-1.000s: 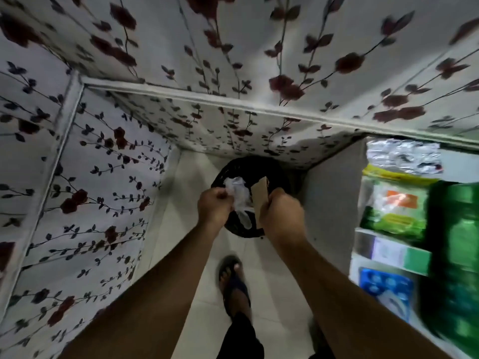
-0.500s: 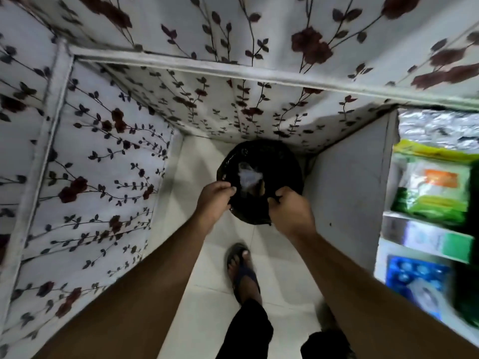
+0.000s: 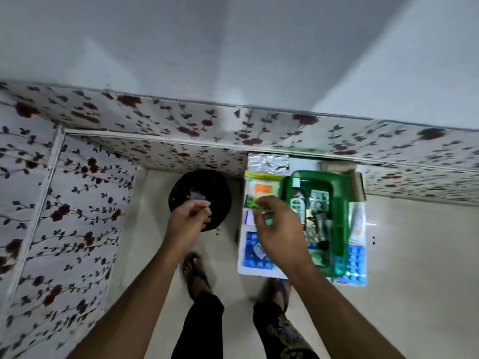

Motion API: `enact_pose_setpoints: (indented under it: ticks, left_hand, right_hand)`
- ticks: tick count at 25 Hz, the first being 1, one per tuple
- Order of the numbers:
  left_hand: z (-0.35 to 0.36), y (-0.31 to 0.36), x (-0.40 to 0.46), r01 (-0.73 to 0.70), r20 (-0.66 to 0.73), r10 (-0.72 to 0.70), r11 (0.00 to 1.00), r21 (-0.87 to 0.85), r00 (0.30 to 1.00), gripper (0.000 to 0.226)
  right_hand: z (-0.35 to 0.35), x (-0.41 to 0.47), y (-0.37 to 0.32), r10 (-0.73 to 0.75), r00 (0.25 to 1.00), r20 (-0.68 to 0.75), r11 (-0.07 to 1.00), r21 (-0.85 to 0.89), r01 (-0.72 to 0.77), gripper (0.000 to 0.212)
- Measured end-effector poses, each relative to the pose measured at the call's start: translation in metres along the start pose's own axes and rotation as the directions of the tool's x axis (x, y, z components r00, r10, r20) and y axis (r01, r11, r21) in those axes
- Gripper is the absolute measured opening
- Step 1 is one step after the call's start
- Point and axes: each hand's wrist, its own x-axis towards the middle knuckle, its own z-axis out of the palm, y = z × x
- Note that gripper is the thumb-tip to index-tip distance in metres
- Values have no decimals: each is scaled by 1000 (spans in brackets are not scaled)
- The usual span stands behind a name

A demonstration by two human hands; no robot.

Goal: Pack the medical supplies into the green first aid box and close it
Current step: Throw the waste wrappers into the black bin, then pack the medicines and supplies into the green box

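The green first aid box (image 3: 342,203) stands open on a small white table (image 3: 242,268), holding a bottle (image 3: 297,200), pill strips and other small supplies. A green-and-white packet (image 3: 261,187) and a silver foil pack (image 3: 268,163) lie left of the box. My right hand (image 3: 278,230) hovers over the table's left part, fingers loosely apart, nothing visibly in it. My left hand (image 3: 188,221) hangs above the black waste bin (image 3: 199,198), fingers curled; blur hides whether it holds anything.
The bin stands on the pale tiled floor (image 3: 414,281), in the corner formed by floral-patterned walls (image 3: 77,203). A blue-and-white sheet (image 3: 255,255) lies on the table under the box. My two sandalled feet are below the hands.
Both hands were over the bin with white wrapping, which dropped in. My view has swung right; the right hand has moved to the table and the left has drawn back.
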Motion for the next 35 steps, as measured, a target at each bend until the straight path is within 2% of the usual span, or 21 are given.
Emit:
enact_pose_setpoints:
  ticks: [4,7,9,12,16,20,22,24,27,29,32,35]
  left_hand:
    - [59,23,-34,-113,67,100,969,222,993,18]
    - [85,13,-29,-202,107,172,847,492,979,34]
    - [93,1,-22,-249,142,205,744,620,968,49]
    - [103,-15,-12,-324,197,264,637,699,944,58]
    - [106,-25,0,-426,269,365,470,773,891,51]
    - [103,-22,3,-439,302,364,392,809,881,46]
    - [97,-15,-6,-424,294,351,387,819,889,42]
    - [83,-4,-26,-371,226,349,435,821,909,33]
    - [80,26,-74,-309,66,371,648,696,926,31]
    - [112,55,-95,-359,38,414,736,574,910,30]
    - [181,88,-92,-387,85,421,711,587,903,31]
    - [239,85,-62,-309,127,308,664,681,943,35]
  right_hand:
    - [-111,-16,56,166,978,-125,983,95,-155,9]
    - [-161,-8,122,351,904,-243,936,79,-343,9]
    - [-168,5,159,466,853,-233,881,30,-473,13]
    - [-152,22,192,572,798,-191,809,-31,-587,32]
    - [-127,36,212,617,764,-190,765,-84,-639,44]
    - [-119,37,218,626,742,-241,760,-24,-649,37]
    - [-122,37,218,630,741,-232,765,23,-643,29]
    - [-126,34,216,638,743,-203,764,43,-644,24]
    - [-133,18,208,640,741,-204,766,91,-636,24]
    - [-141,8,198,651,724,-227,759,186,-624,25]
    - [-153,-4,180,634,730,-257,764,354,-539,29]
    - [-164,-9,169,581,762,-285,797,389,-462,24]
